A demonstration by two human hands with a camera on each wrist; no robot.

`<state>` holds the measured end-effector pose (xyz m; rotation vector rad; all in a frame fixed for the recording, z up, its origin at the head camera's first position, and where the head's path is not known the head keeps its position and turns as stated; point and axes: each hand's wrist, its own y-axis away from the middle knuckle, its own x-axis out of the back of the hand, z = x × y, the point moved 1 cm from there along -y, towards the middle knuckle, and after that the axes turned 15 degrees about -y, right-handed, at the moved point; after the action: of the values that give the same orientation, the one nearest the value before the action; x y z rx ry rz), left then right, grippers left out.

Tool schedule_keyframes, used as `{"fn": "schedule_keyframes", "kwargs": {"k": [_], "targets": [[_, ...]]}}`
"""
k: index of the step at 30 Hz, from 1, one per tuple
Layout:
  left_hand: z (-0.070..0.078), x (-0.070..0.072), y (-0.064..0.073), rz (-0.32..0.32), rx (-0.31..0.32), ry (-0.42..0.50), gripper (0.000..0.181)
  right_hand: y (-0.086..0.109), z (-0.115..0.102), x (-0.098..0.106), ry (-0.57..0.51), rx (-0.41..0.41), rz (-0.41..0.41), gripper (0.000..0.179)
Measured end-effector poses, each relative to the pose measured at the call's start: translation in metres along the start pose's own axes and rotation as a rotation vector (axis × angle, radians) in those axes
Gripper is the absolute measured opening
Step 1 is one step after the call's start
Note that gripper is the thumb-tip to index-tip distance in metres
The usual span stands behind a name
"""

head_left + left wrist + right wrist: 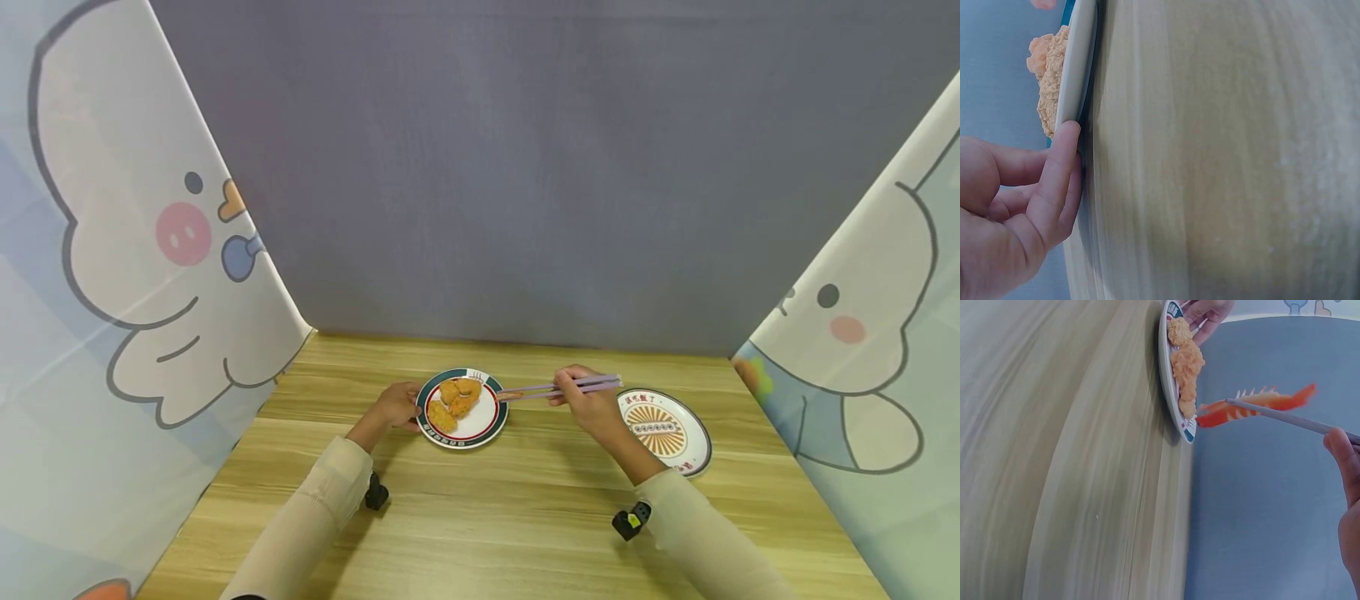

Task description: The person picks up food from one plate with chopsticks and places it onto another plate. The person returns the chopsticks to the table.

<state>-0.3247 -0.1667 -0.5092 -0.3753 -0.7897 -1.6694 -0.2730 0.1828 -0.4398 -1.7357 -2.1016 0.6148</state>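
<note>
My left hand (397, 406) pinches the left rim of a round plate (486, 417) with a green and red border. Several pieces of breaded fried chicken (467, 398) lie on it; in the left wrist view the chicken (1052, 78) rises above the rim. My right hand (591, 407) holds a pair of light purple chopsticks (603, 382), pointing left. Between their tips is an orange-red shrimp (1266, 401), raised at the plate's right edge. The right wrist view shows only part of the right hand (1350, 481).
A second white plate (693, 437) with an orange sunburst print lies on the wooden table (480, 517), partly behind the right wrist. A grey backdrop (480, 183) stands at the far edge, with cartoon-printed panels (150, 275) on both sides.
</note>
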Motion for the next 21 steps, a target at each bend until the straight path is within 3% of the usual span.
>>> {"fn": "schedule_keyframes", "kwargs": {"k": [21], "targets": [[0.0, 0.0, 0.002, -0.013, -0.032, 0.019, 0.054, 0.014, -0.014, 0.035, -0.073, 0.101, 0.088, 0.023]]}}
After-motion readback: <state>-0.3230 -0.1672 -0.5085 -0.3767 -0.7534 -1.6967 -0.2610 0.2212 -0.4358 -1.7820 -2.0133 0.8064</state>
